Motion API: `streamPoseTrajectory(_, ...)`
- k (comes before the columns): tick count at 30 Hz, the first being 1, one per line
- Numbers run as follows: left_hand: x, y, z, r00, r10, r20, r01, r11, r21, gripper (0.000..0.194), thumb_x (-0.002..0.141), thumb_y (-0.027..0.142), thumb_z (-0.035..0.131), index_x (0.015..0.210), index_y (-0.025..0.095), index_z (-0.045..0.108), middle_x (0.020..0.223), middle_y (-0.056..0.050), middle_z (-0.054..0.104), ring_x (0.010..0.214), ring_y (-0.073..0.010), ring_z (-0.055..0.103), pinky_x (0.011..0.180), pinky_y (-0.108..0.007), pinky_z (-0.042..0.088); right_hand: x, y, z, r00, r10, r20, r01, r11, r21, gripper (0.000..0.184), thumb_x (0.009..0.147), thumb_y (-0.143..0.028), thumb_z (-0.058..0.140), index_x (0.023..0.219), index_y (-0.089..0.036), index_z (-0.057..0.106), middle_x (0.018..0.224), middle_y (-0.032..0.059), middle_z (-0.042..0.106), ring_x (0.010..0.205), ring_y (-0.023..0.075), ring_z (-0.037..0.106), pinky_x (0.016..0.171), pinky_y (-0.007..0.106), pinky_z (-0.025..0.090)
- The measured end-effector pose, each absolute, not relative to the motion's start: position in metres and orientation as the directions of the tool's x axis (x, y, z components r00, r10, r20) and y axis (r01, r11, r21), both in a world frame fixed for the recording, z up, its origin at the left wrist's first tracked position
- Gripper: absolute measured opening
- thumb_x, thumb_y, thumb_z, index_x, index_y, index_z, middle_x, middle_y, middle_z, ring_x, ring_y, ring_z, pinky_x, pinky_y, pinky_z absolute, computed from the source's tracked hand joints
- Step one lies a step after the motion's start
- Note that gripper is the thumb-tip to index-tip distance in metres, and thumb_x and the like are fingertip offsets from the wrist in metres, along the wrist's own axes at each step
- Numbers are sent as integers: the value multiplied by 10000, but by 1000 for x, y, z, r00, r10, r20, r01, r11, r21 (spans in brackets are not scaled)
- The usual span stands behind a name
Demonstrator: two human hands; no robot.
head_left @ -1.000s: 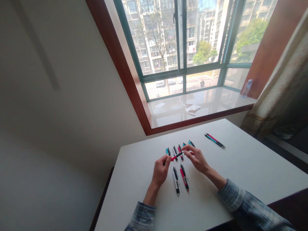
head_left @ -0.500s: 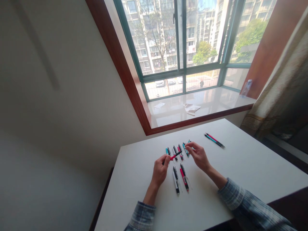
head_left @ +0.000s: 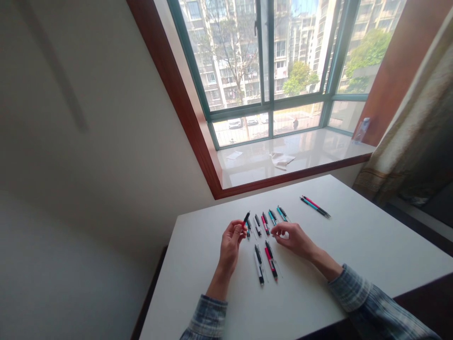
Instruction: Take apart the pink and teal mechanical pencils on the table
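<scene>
My left hand (head_left: 231, 241) is closed round a red-and-black pen barrel (head_left: 245, 220), its black end tilted up. My right hand (head_left: 287, 236) hangs low over the table with thumb and forefinger pinched; whatever small piece they hold is too small to name. Between and beyond the hands lies a row of pens taken apart, among them a red one (head_left: 265, 224), a white one (head_left: 257, 225) and a teal one (head_left: 272, 217). Nearer to me lie a white-and-black pen set (head_left: 259, 265) and a red-and-black pen set (head_left: 271, 261), each with a thin refill beside it.
Two whole pens, a teal one (head_left: 311, 206) and a red one (head_left: 320, 208), lie side by side at the table's back right. Behind the white table (head_left: 357, 226) is a window sill (head_left: 255, 175) with a cloth (head_left: 282, 160) and a plastic bottle (head_left: 361, 131).
My right hand has pulled away from the barrel's tip, then dropped lower towards me. My left hand has turned the red-and-black barrel more upright and moved slightly left.
</scene>
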State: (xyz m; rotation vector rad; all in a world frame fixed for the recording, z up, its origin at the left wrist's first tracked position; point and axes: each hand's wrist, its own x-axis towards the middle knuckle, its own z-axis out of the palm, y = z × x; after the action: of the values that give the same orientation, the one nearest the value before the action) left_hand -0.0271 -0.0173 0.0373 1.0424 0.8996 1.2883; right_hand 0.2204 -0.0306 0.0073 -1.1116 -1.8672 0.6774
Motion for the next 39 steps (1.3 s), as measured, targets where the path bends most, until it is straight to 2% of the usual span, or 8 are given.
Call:
streamPoseTrajectory(6, -28, -19, 41, 79, 996, 43, -294, -18, 956, 296, 820, 383, 780, 992, 178, 654, 855, -13, 644, 703, -106, 560, 737, -250, 488, 223, -32, 3, -352, 874, 334, 573, 484, -662, 228, 824, -117, 633, 967, -254, 746, 864, 24, 720, 753, 180, 657, 726, 305, 526)
streamPoseTrajectory(11, -27, -18, 39, 91, 995, 47, -287, -19, 958, 310, 811, 374, 785, 1016, 176, 663, 866, -18, 649, 696, -107, 558, 716, -250, 482, 224, -32, 4, -367, 870, 329, 579, 491, -651, 186, 837, -152, 648, 966, -252, 737, 914, 40, 719, 827, 202, 665, 775, 326, 523)
streamPoseTrajectory(14, -27, -17, 36, 95, 992, 80, -219, -58, 974, 311, 820, 373, 776, 1035, 172, 678, 873, -26, 666, 700, -114, 564, 708, -252, 475, 224, -33, 11, -300, 860, 412, 540, 509, -670, 105, 863, -227, 672, 961, -239, 707, 929, 47, 720, 882, 221, 655, 821, 347, 511)
streamPoseTrajectory(16, -26, -17, 35, 123, 985, 118, -117, -104, 988, 285, 834, 363, 767, 1028, 167, 694, 846, -23, 675, 711, -122, 569, 697, -246, 463, 223, -34, 16, -180, 870, 459, 529, 479, -701, 90, 900, -312, 663, 924, -226, 672, 870, 42, 704, 813, 210, 632, 772, 334, 498)
streamPoseTrajectory(19, -23, -20, 34, 193, 970, 150, 27, -158, 987, 254, 845, 358, 761, 1001, 163, 718, 807, -24, 691, 711, -139, 584, 680, -246, 456, 220, -35, 20, -87, 893, 442, 494, 423, -759, 255, 931, -428, 639, 794, -215, 602, 731, 12, 637, 679, 175, 561, 663, 299, 452)
streamPoseTrajectory(23, -18, -25, 37, 258, 951, 170, 120, -206, 971, 241, 844, 360, 758, 995, 173, 732, 958, -68, 737, 798, -184, 645, 766, -293, 504, 215, -37, 18, -138, 925, 354, 413, 379, -828, 407, 936, -531, 613, 700, -207, 544, 639, -19, 556, 600, 141, 473, 587, 271, 385)
streamPoseTrajectory(30, -15, -29, 40, 307, 929, 206, 157, -263, 952, 192, 837, 351, 766, 926, 182, 752, 966, -86, 751, 895, -232, 683, 844, -347, 536, 212, -36, 15, -129, 944, 305, 315, 330, -890, 482, 945, -571, 579, 647, -199, 508, 594, -41, 450, 581, 126, 392, 545, 257, 314)
streamPoseTrajectory(39, -15, -31, 45, 314, 925, 214, 188, -281, 941, 190, 864, 353, 736, 926, 176, 768, 947, -86, 763, 892, -231, 691, 842, -341, 539, 211, -37, 18, -144, 941, 307, 314, 337, -888, 438, 966, -533, 562, 688, -195, 573, 623, -22, 533, 603, 143, 460, 574, 261, 363)
